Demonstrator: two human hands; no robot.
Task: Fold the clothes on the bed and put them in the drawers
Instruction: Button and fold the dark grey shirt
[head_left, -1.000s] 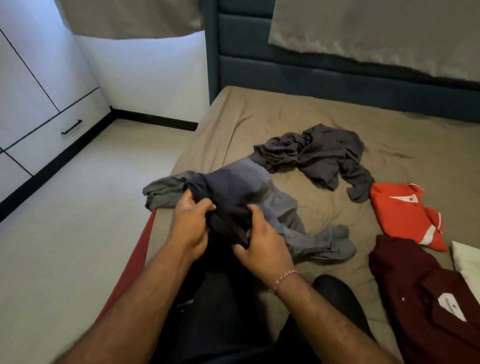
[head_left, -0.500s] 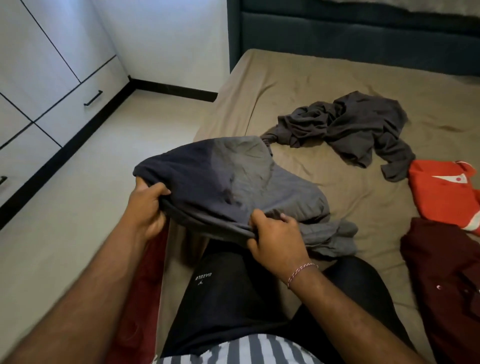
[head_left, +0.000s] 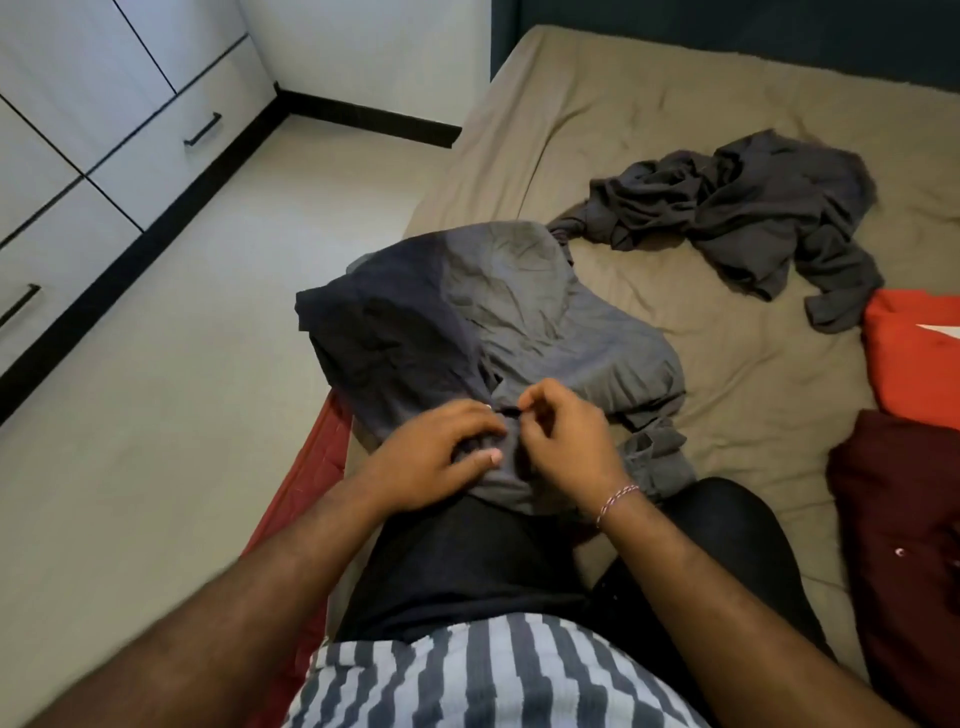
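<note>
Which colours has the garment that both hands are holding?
The garment is two-toned: dark navy on its left part, lighter grey on the right, seen in the head view.

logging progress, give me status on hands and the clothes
Left hand and right hand both pinching the two-tone grey garment near its edge. Not yet folded. Dark grey shirt crumpled on bed. Nothing in the way.

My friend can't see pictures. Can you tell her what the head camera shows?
A person's left hand and right hand pinch a two-tone grey garment at the edge of a tan bed. A crumpled dark grey shirt, a red top and a maroon shirt lie nearby.
</note>
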